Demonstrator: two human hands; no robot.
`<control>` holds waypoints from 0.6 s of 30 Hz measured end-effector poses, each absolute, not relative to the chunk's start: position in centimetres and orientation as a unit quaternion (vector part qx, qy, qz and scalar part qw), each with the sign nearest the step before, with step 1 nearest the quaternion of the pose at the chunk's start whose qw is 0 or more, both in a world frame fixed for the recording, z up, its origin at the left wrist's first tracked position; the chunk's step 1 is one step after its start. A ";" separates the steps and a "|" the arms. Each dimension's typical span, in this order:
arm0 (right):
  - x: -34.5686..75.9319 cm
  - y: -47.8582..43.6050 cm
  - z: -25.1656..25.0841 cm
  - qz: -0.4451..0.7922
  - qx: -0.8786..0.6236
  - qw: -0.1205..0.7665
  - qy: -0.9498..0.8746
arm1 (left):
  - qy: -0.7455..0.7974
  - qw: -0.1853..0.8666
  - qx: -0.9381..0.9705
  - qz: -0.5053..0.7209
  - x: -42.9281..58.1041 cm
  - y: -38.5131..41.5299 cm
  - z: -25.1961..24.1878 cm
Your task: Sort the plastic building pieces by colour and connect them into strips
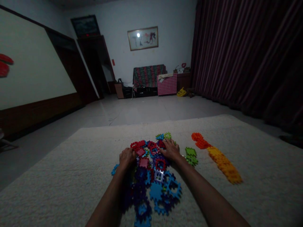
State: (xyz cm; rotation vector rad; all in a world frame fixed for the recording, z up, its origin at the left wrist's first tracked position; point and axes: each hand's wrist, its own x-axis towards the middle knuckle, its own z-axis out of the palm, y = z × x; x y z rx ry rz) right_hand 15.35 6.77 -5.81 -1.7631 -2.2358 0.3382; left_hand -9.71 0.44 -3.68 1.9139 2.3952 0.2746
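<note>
A loose heap of plastic interlocking toy pieces (156, 190) in blue, purple, red and pink lies on the pale mat, between my forearms. My left hand (127, 156) rests at the heap's left edge, its fingers curled down beside a pink piece (144, 162); whatever is under them is hidden. At the upper right of the heap, my right hand (170, 149) has its fingers apart and touches a dark red piece (161, 144). A white window-shaped piece (159, 176) shows in the middle of the heap.
To the right, a row of orange and yellow pieces (223, 164) runs diagonally over the mat (63, 183). Green pieces (190, 152) lie between that row and my right forearm. Farther off are a cloth-covered cabinet (149, 75) and a dark curtain (224, 53).
</note>
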 end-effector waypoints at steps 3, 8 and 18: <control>14.8 5.6 -6.1 0.124 -0.596 0.138 -0.781 | 0.758 0.026 0.645 0.100 -7.9 1.9 -2.0; 14.6 4.3 -4.8 0.157 -0.569 0.143 -0.795 | 0.665 0.026 0.735 0.130 -2.1 5.3 -0.4; 16.9 8.3 -3.6 0.081 -0.659 0.160 -0.730 | 0.613 0.051 0.786 0.055 4.4 9.6 -2.2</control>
